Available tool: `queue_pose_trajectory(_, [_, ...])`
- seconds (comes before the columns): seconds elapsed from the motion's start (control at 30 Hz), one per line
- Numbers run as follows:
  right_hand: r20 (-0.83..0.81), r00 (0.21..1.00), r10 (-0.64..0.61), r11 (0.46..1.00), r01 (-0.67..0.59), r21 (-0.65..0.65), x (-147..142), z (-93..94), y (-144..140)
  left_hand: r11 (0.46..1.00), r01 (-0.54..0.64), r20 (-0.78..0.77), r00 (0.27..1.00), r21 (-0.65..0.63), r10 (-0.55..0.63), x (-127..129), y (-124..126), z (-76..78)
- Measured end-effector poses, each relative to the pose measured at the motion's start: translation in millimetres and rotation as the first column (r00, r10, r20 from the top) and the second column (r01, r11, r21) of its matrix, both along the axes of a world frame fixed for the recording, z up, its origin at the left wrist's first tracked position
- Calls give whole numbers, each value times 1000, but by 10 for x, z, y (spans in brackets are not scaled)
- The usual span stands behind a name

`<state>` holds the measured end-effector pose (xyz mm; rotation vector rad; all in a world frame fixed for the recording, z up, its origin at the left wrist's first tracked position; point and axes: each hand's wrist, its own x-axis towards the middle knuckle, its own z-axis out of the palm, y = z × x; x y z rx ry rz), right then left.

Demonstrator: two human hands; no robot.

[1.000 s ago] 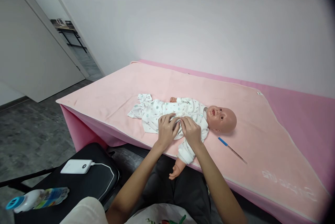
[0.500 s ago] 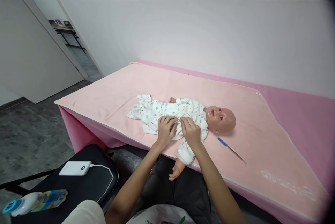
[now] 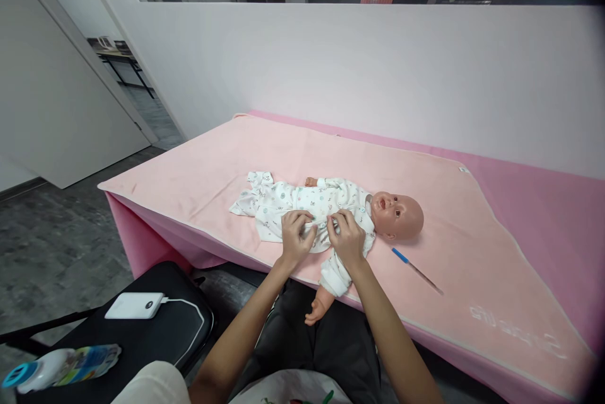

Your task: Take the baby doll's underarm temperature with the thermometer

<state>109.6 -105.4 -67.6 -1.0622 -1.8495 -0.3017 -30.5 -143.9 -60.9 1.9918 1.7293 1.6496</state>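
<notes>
A baby doll (image 3: 397, 215) lies on its back, head to the right, on a pink blanket. It wears a white printed romper (image 3: 283, 196), and its near arm (image 3: 321, 304) hangs over the blanket's edge. My left hand (image 3: 297, 241) rests at the romper's lower front, thumb and curled fingers apart. On the chest side my right hand (image 3: 347, 240) touches the romper front, its fingers bent and slightly parted. A small gap of cloth shows between the two hands. The fastening beneath the fingers is too small to make out.
The pink blanket (image 3: 198, 164) covers the table against a white wall. A thin stick with a blue handle (image 3: 401, 256) lies near the doll's head. To the left, a black chair (image 3: 165, 341) holds a white power bank (image 3: 135, 305) with a cable and a bottle (image 3: 66, 366).
My hands, pinched close together at the romper front half a second ago, have moved slightly apart and their fingers have loosened. The doll lies as before.
</notes>
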Motion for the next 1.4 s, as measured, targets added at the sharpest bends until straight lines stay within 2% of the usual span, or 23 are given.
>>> queue_pose_trajectory(0.17, [4,1000,-25,1000,24,11,2,-28,12,968,-244,154,960,62,232,-16,3,-20])
queue_pose_trajectory(0.23, [12,1000,-21,1000,21,3,4,-28,11,958,-273,127,957,90,260,-4,2,-23])
queue_pose_trajectory(0.3, [6,1000,-1,1000,1,-8,9,-20,10,974,-207,11,978,92,206,20,-3,-16])
queue_pose_trajectory(0.4, [-60,996,61,997,-64,-45,23,6,3,999,-44,-185,982,10,45,59,-5,9])
queue_pose_trajectory(0.5, [-159,980,124,982,-144,-121,44,32,-11,999,6,-253,967,-54,-20,75,-2,34])
queue_pose_trajectory(0.6, [-238,961,141,968,-184,-170,59,48,-28,998,12,-259,965,-57,-27,68,-5,44])
queue_pose_trajectory(0.8, [-358,927,117,977,-172,-126,69,42,-39,998,30,-188,981,-60,-41,35,-20,35])
queue_pose_trajectory(0.9, [-338,936,98,984,-143,-109,80,31,-37,997,6,-153,988,-77,-18,23,-20,27])
queue_pose_trajectory(1.1, [-369,925,90,985,-138,-107,88,36,-43,992,-81,-202,978,-101,59,26,-5,10])
queue_pose_trajectory(1.23, [-400,910,109,977,-173,-126,80,36,-48,990,-80,-189,980,-113,58,19,-9,2])
queue_pose_trajectory(1.4, [-364,929,66,984,-121,-131,77,40,-38,989,-111,-150,984,-101,95,30,-8,1])
